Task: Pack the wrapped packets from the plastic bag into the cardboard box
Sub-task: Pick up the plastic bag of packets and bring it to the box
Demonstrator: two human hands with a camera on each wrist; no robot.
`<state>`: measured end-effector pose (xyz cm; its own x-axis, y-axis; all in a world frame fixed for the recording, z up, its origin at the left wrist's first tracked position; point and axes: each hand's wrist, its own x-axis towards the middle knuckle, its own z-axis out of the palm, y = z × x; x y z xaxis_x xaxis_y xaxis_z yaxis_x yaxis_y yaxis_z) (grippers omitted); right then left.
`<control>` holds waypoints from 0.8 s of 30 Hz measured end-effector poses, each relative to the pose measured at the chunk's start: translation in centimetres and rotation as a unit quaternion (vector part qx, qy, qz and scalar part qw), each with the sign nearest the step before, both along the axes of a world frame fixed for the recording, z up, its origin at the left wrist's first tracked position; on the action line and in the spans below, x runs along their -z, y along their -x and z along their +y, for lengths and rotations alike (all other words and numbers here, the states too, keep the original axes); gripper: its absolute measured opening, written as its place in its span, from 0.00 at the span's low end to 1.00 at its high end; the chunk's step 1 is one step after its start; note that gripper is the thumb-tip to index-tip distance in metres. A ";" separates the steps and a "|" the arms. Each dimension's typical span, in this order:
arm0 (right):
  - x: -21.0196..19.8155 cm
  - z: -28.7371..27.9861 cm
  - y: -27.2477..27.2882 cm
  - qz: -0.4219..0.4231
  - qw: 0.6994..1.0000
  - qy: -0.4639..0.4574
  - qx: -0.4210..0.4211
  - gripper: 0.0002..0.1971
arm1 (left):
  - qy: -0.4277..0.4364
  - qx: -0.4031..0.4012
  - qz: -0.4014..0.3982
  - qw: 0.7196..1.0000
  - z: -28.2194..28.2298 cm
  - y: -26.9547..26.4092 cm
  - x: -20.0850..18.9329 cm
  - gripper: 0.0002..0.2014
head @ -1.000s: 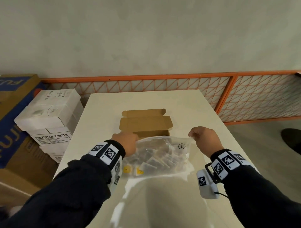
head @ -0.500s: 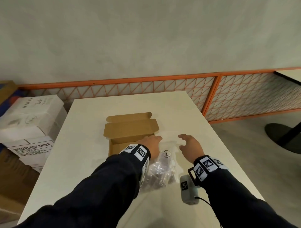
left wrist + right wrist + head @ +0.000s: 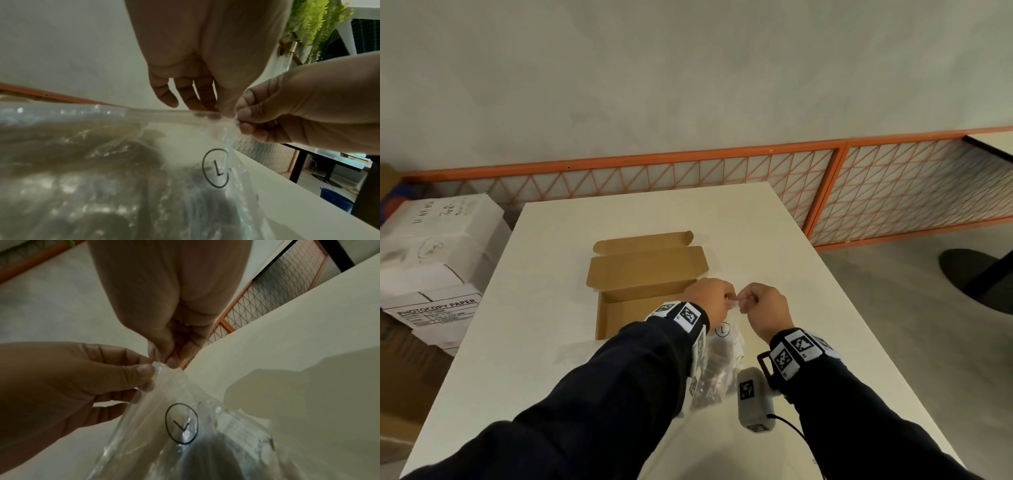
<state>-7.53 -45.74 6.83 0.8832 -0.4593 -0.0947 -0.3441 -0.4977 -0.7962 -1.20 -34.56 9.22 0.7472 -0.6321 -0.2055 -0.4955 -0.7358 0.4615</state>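
Observation:
An open brown cardboard box (image 3: 640,301) lies mid-table with its lid folded back. Just right of it, a clear plastic bag (image 3: 719,363) marked with a circled L (image 3: 216,167) holds several dark wrapped packets (image 3: 714,380), blurred through the film. My left hand (image 3: 726,303) and right hand (image 3: 748,303) meet at the bag's top edge. Each pinches the film between thumb and fingers, as the left wrist view shows for the right hand (image 3: 242,120) and the right wrist view for the left hand (image 3: 148,371). The bag (image 3: 185,426) hangs down from the pinch towards me.
The white table (image 3: 756,240) has bare surface beyond and to both sides of the box. Stacked white photocopy-paper cartons (image 3: 438,260) stand on the floor to the left. An orange lattice fence (image 3: 688,171) runs behind, and another table's dark base (image 3: 976,281) is at right.
The bag turned from lying wide across the table to lengthwise beside the box. My hands drew together, and the right hand went from spread fingers to pinching the bag's top edge.

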 end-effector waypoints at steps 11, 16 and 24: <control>-0.4 -1.0 0.6 -0.059 0.998 0.005 0.012 0.17 | -0.036 -0.028 0.010 0.999 8.7 -1.2 -1.4 0.08; -1.1 -0.8 1.0 -0.081 0.996 0.011 -0.024 0.20 | -0.070 -0.090 0.025 0.993 16.8 -1.7 -3.2 0.07; -1.6 -1.2 0.3 -0.073 0.997 0.011 -0.037 0.20 | -0.132 -0.123 -0.004 0.984 23.4 -1.3 -5.4 0.06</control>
<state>-7.85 -46.96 8.44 0.9187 -0.3921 0.0464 -0.1871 -0.5359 -0.8233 0.07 -11.21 14.58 0.8731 -0.3571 -0.3320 -0.2901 -0.9277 0.2349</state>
